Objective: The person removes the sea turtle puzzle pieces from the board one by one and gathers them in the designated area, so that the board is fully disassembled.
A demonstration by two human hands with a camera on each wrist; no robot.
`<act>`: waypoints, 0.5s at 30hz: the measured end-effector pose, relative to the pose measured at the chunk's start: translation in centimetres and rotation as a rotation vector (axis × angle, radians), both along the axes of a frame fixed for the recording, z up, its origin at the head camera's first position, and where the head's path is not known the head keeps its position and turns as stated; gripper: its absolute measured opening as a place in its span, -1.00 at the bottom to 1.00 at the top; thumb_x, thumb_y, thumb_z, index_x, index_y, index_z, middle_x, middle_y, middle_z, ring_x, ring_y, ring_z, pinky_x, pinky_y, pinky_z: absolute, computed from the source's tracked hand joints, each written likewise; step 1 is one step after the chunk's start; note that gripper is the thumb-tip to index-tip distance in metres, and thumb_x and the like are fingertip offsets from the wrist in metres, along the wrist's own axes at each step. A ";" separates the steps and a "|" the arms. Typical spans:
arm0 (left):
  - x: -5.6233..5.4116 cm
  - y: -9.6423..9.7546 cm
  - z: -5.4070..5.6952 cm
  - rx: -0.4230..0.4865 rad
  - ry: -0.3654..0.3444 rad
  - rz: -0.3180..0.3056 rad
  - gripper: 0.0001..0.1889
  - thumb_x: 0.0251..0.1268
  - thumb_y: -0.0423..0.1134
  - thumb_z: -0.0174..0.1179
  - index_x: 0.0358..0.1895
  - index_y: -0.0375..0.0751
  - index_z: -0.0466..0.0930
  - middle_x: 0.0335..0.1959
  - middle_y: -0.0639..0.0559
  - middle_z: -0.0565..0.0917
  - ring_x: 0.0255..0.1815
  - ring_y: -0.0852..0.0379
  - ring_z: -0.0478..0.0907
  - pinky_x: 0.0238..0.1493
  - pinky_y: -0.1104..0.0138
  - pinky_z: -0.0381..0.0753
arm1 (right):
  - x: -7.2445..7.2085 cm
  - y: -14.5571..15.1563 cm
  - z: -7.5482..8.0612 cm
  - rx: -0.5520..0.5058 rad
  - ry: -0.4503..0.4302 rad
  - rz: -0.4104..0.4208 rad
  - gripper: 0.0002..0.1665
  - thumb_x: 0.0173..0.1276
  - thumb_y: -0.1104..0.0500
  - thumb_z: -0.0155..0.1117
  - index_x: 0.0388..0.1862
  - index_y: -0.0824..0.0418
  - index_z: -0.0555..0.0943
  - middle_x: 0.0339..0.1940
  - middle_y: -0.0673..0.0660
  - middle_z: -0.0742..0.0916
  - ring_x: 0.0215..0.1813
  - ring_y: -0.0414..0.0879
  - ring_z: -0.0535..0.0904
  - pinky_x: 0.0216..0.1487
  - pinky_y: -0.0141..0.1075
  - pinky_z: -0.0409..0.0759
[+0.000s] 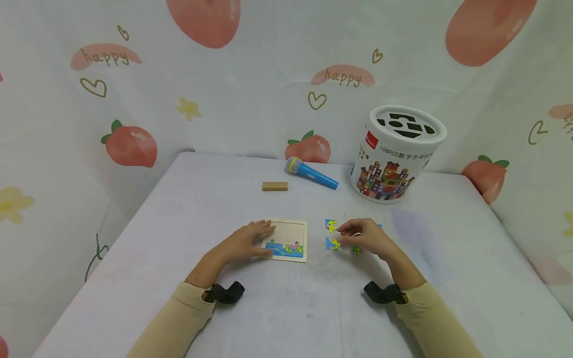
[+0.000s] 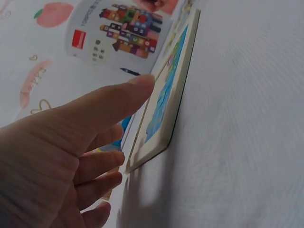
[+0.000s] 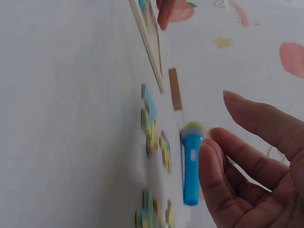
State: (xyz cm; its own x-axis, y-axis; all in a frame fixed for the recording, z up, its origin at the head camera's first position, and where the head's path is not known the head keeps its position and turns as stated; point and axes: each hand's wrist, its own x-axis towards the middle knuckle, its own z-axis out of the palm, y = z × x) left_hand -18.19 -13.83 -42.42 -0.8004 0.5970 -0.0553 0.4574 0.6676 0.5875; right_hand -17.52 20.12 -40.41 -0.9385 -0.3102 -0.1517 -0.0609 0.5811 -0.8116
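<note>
A square wooden puzzle tray (image 1: 305, 241) lies on the table, with blue, green and pink puzzle pieces (image 1: 284, 250) fitted along its near side and bare wood behind them. My left hand (image 1: 245, 242) is at the tray's left side, fingers relaxed and spread; in the left wrist view its thumb (image 2: 140, 88) overlaps the tray's edge. To the right of the tray, my right hand (image 1: 369, 237) hovers over several loose puzzle pieces (image 1: 332, 244), partly hiding some. In the right wrist view, its thumb and bent fingers (image 3: 211, 171) stand apart with nothing between them.
Behind the tray lies a small brown wooden block (image 1: 275, 186). A blue toy microphone (image 1: 315, 175) rests farther back, and a large white bucket (image 1: 394, 154) with a shape-sorting lid stands at the back right. A printed cloth (image 1: 250, 74) hangs behind the table.
</note>
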 end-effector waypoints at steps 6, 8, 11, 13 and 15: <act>-0.2 -0.4 -0.5 0.020 -0.015 -0.011 -0.23 0.03 -0.02 0.36 0.32 -0.26 0.33 0.41 -0.13 0.25 0.48 -0.08 0.07 0.48 0.03 -0.05 | -0.5 -2.5 0.2 -0.027 -0.005 0.063 -0.65 0.17 0.17 0.37 -0.11 0.35 0.64 -0.25 0.13 0.69 -0.25 -0.13 0.53 -0.28 -0.41 0.53; -0.3 -0.5 -0.6 0.029 -0.031 -0.009 -0.24 0.02 -0.03 0.37 0.31 -0.25 0.34 0.42 -0.11 0.25 0.49 -0.07 0.06 0.48 0.03 -0.05 | -0.7 -3.3 0.3 -0.032 -0.011 0.091 -0.65 0.17 0.18 0.37 -0.10 0.35 0.64 -0.23 0.15 0.69 -0.24 -0.13 0.53 -0.29 -0.38 0.52; -0.3 -0.6 -0.6 0.025 -0.052 -0.002 -0.24 0.02 -0.03 0.37 0.32 -0.23 0.34 0.44 -0.07 0.21 0.49 -0.08 0.03 0.47 0.01 -0.04 | -0.9 -4.5 0.4 -0.032 -0.024 0.118 -0.64 0.16 0.16 0.38 -0.10 0.33 0.64 -0.23 0.15 0.69 -0.25 -0.13 0.52 -0.29 -0.37 0.50; -0.3 -0.6 -0.7 0.018 -0.064 0.006 -0.24 0.02 -0.02 0.37 0.32 -0.21 0.34 0.45 -0.06 0.20 0.50 -0.12 0.01 0.46 -0.02 -0.04 | -1.1 -5.3 0.5 -0.034 -0.025 0.139 -0.64 0.16 0.15 0.38 -0.09 0.32 0.64 -0.23 0.15 0.69 -0.25 -0.13 0.51 -0.30 -0.37 0.49; -0.3 -0.6 -0.7 0.011 -0.073 0.011 -0.25 0.02 -0.01 0.37 0.31 -0.21 0.36 0.45 -0.05 0.18 0.49 -0.17 -0.01 0.45 -0.05 -0.04 | -1.4 -6.0 0.4 -0.041 -0.024 0.157 -0.63 0.15 0.15 0.39 -0.09 0.31 0.65 -0.24 0.15 0.68 -0.26 -0.13 0.50 -0.31 -0.37 0.49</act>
